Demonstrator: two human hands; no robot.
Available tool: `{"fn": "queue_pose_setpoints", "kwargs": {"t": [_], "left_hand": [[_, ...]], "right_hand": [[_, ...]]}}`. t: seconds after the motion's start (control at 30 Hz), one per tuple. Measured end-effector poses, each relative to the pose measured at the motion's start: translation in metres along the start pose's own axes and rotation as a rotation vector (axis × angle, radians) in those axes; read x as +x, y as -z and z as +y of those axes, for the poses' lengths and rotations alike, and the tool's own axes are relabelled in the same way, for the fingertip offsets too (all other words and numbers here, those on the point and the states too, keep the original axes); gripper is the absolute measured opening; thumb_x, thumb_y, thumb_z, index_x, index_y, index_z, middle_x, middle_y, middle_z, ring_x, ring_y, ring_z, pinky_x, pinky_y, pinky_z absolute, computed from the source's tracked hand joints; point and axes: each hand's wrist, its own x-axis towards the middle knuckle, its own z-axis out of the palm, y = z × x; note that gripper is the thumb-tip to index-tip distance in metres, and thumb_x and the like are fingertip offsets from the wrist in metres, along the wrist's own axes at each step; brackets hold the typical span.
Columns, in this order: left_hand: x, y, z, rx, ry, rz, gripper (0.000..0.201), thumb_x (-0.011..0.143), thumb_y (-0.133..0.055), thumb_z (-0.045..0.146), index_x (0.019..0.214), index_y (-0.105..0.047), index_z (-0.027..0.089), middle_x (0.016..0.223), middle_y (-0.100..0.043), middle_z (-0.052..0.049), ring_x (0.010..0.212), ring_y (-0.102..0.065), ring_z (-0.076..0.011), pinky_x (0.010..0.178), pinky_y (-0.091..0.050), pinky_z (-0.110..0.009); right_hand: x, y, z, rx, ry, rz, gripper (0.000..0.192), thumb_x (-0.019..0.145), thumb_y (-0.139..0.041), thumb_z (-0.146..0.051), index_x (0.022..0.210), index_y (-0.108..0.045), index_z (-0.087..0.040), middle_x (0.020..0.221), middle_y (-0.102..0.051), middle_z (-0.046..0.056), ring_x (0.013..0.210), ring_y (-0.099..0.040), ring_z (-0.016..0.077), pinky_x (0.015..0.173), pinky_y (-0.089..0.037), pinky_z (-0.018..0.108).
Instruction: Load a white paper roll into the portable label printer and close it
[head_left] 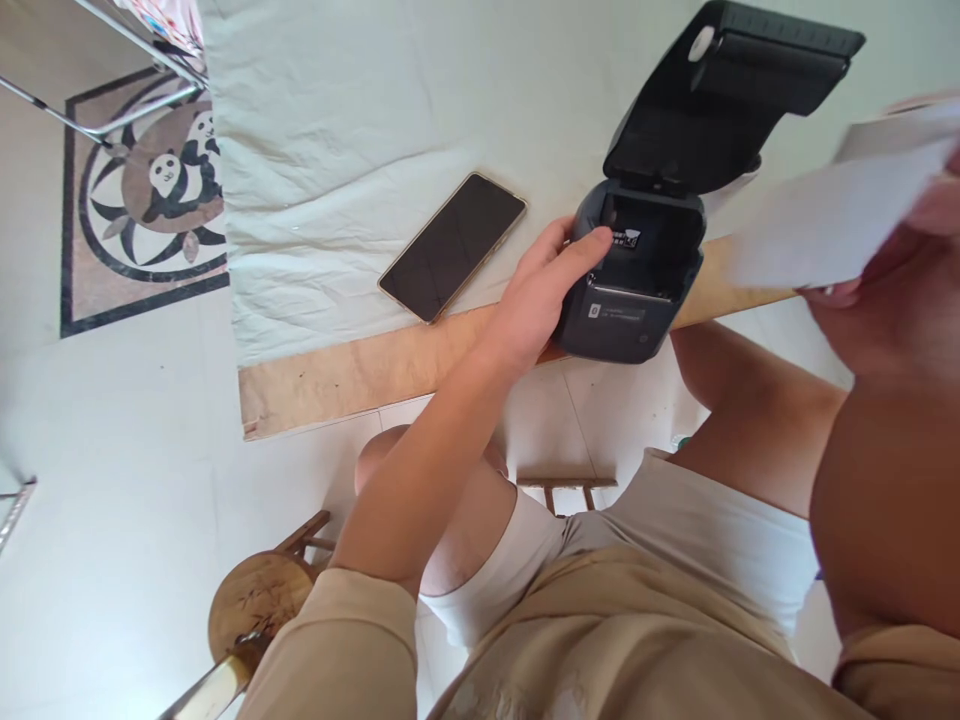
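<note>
My left hand (544, 285) grips the left side of a black label printer (615, 325), thumb over the rim of its paper bay. The printer's lid (690, 110) stands swung up, and a small printed sticker shows inside the bay. Over at the right edge, my right hand (900, 250) is closed on white label paper (832, 225), blurred by motion and partly out of frame. The paper is apart from the printer. On the cloth left of the printer lies a smartphone (454, 247) with a dark screen.
A pale green cloth (337, 150) covers the table, leaving a bare wooden edge (337, 385) at the front. Below left stands a round wooden stool (259, 600). A metal rack (142, 110) stands over a panda-patterned floor panel (142, 290) at the upper left.
</note>
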Motion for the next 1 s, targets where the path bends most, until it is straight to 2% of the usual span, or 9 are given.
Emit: {"fn": "queue_pose_setpoints", "kwargs": {"t": [0.1, 0.23, 0.37, 0.47, 0.6, 0.7, 0.8, 0.9, 1.0], "left_hand": [[-0.004, -0.005, 0.004, -0.002, 0.023, 0.058, 0.023, 0.098, -0.062, 0.046, 0.104, -0.059, 0.023, 0.090, -0.064, 0.001, 0.078, -0.070, -0.0129, 0.069, -0.058, -0.025], [-0.006, -0.012, 0.008, -0.030, -0.001, 0.078, 0.020, 0.098, -0.064, 0.039, 0.100, -0.060, 0.019, 0.086, -0.063, 0.001, 0.075, -0.066, -0.0116, 0.069, -0.057, -0.024], [-0.006, -0.013, 0.011, -0.030, 0.010, 0.074, 0.019, 0.099, -0.063, 0.037, 0.098, -0.059, 0.018, 0.088, -0.066, -0.001, 0.078, -0.066, -0.0131, 0.073, -0.056, -0.026], [-0.005, -0.012, 0.011, -0.017, 0.025, 0.067, 0.020, 0.099, -0.063, 0.039, 0.099, -0.059, 0.019, 0.091, -0.066, -0.002, 0.080, -0.066, -0.0145, 0.074, -0.055, -0.028], [-0.005, -0.011, 0.010, -0.014, 0.029, 0.067, 0.023, 0.098, -0.064, 0.042, 0.102, -0.059, 0.020, 0.091, -0.065, -0.002, 0.078, -0.066, -0.0149, 0.076, -0.056, -0.030], [-0.005, -0.010, 0.010, -0.021, 0.040, 0.077, 0.023, 0.096, -0.066, 0.043, 0.103, -0.061, 0.021, 0.090, -0.064, 0.001, 0.076, -0.066, -0.0131, 0.074, -0.057, -0.028], [-0.004, -0.009, 0.010, -0.016, 0.053, 0.100, 0.022, 0.095, -0.067, 0.043, 0.103, -0.062, 0.023, 0.090, -0.063, 0.002, 0.075, -0.067, -0.0117, 0.068, -0.057, -0.025], [-0.002, -0.009, 0.010, -0.021, 0.036, 0.090, 0.019, 0.096, -0.066, 0.040, 0.101, -0.063, 0.022, 0.091, -0.064, 0.002, 0.078, -0.069, -0.0122, 0.068, -0.058, -0.024], [-0.002, -0.009, 0.011, -0.029, 0.039, 0.081, 0.021, 0.096, -0.067, 0.042, 0.103, -0.063, 0.023, 0.091, -0.066, 0.001, 0.080, -0.069, -0.0134, 0.070, -0.059, -0.025]], "right_hand": [[0.001, 0.021, 0.028, 0.129, -0.192, 0.102, 0.042, 0.054, -0.084, -0.053, 0.079, -0.067, -0.023, 0.069, -0.048, 0.001, 0.060, -0.055, 0.0102, 0.038, -0.023, 0.021], [-0.002, 0.036, 0.045, -0.078, -0.126, 0.274, 0.046, 0.059, -0.090, -0.042, 0.080, -0.057, -0.020, 0.074, -0.050, -0.002, 0.067, -0.056, 0.0100, 0.048, -0.039, 0.025], [0.009, 0.040, 0.036, -0.723, 0.017, 0.174, 0.042, 0.072, -0.087, -0.045, 0.096, -0.064, -0.020, 0.091, -0.062, -0.001, 0.081, -0.061, 0.0116, 0.068, -0.050, 0.036], [0.031, 0.040, 0.035, -0.894, 0.095, 0.115, 0.056, 0.073, -0.088, -0.035, 0.121, -0.062, -0.023, 0.117, -0.065, 0.000, 0.103, -0.065, 0.0158, 0.091, -0.053, 0.045], [0.050, 0.047, 0.052, -1.024, -0.064, 0.072, 0.062, 0.078, -0.084, -0.035, 0.132, -0.056, -0.023, 0.120, -0.067, 0.003, 0.113, -0.065, 0.0212, 0.105, -0.049, 0.055], [0.045, 0.051, 0.057, -0.956, 0.289, 0.061, 0.064, 0.083, -0.078, -0.049, 0.136, -0.051, -0.027, 0.130, -0.061, 0.005, 0.127, -0.060, 0.0264, 0.110, -0.045, 0.059], [0.031, 0.037, 0.051, -0.825, 0.684, 0.054, 0.039, 0.100, -0.052, -0.048, 0.135, -0.053, -0.030, 0.129, -0.056, 0.006, 0.127, -0.058, 0.0261, 0.110, -0.045, 0.058], [0.026, 0.001, 0.048, -0.831, 0.415, -0.087, 0.044, 0.090, -0.065, -0.034, 0.132, -0.054, -0.026, 0.129, -0.056, 0.010, 0.127, -0.056, 0.0278, 0.109, -0.050, 0.056], [0.031, -0.031, 0.052, -0.853, 0.169, -0.082, 0.043, 0.079, -0.071, -0.024, 0.120, -0.060, -0.020, 0.119, -0.055, 0.013, 0.119, -0.055, 0.0285, 0.098, -0.055, 0.054]]}}
